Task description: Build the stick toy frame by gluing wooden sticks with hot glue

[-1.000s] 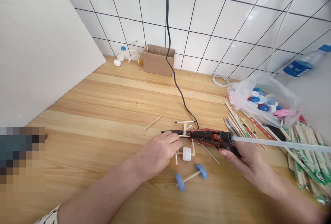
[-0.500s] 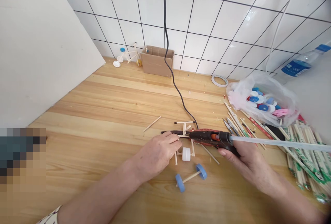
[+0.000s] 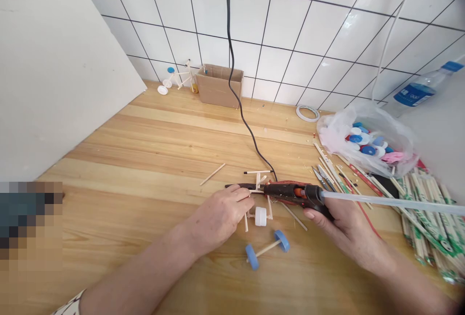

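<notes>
My right hand (image 3: 345, 223) is wrapped around a black hot glue gun (image 3: 290, 191). A long clear glue stick (image 3: 385, 202) juts from the gun's rear, and its nozzle meets a small wooden stick frame (image 3: 258, 179). My left hand (image 3: 225, 211) pinches that frame from the left, its fingertips partly hiding the joint. A white bottle-cap wheel (image 3: 260, 216) sits at the near end of the frame. Closer to me lies an axle stick (image 3: 268, 247) with a blue cap on each end. A slim dark object (image 3: 232, 186) lies behind my left fingers.
At the wall stand a cardboard box (image 3: 219, 87) and a cap-wheeled stick model (image 3: 178, 80). A tape roll (image 3: 307, 113), a bag of bottle caps (image 3: 366, 135), scissors (image 3: 321, 179) and wrapped chopsticks (image 3: 428, 218) lie right. A black cord (image 3: 247, 126) crosses the table.
Both hands, the frame and the glue gun hold nearly the same pose. The whole view has shifted very slightly.
</notes>
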### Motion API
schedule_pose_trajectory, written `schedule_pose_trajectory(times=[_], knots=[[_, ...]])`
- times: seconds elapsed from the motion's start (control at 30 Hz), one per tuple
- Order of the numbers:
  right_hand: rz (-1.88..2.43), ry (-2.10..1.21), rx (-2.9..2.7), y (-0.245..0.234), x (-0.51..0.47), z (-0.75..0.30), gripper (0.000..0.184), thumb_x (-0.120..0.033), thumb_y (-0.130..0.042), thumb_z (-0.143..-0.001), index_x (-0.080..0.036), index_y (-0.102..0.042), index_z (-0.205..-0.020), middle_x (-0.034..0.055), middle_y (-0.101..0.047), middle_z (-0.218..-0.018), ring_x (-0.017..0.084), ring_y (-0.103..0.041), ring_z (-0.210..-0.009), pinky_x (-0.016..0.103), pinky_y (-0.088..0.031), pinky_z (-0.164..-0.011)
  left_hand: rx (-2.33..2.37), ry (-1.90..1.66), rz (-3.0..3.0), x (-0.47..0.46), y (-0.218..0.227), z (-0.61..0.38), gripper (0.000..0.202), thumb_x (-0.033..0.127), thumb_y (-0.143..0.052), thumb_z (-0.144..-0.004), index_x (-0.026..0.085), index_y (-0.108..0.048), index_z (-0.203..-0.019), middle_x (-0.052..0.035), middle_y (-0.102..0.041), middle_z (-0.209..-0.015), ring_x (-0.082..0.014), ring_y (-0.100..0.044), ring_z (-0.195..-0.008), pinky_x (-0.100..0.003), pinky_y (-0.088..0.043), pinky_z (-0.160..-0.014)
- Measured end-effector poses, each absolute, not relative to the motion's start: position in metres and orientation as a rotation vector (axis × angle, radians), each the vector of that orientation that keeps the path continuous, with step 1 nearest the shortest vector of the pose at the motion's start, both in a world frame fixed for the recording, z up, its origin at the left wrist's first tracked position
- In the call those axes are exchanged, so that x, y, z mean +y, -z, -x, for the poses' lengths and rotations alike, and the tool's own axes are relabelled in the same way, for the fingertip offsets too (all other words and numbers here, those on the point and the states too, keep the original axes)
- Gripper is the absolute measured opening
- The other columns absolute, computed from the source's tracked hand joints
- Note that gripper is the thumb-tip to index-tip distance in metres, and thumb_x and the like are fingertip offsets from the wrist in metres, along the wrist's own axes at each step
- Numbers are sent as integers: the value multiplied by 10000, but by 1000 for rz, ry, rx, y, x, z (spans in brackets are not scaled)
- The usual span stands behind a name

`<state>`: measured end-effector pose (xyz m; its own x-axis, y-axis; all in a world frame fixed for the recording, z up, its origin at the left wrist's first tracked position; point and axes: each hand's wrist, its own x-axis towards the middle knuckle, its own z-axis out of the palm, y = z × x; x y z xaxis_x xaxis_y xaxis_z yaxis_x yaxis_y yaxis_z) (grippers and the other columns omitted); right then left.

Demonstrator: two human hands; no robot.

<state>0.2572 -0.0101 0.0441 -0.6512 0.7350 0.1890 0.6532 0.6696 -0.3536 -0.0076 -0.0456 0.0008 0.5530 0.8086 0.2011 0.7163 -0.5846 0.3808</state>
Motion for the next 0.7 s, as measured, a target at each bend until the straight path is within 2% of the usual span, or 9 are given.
schedule_pose_trajectory(times=[0.27,0.53,0.7], knots=[[1070,-352,-2565,-44,-10,-255,176,-315,-454,-912,-174,-550,-866,2,-555,-660,124,-493,-541,230,-405,-490,1260,-552,-2531,-45,-1,8,311,-45,-392,-795,161,-615,-865,-39,-636,-912,-168,-555,-817,-263,-461,-717],[1096,-365,-2560,-45,-11,-254,201,-322,-451,-909,-176,-549,-811,5,-557,-639,128,-493,-525,233,-404,-482,1247,-559,-2524,-45,1,8,301,-34,-392,-812,159,-614,-876,-40,-636,-930,-170,-550,-829,-263,-460,-716],[1117,-384,-2575,-45,-11,-256,197,-328,-446,-911,-180,-563,-856,17,-585,-696,138,-524,-575,239,-421,-518,1256,-555,-2530,-45,0,9,320,-49,-387,-802,164,-613,-879,-38,-635,-951,-164,-558,-850,-258,-459,-736]])
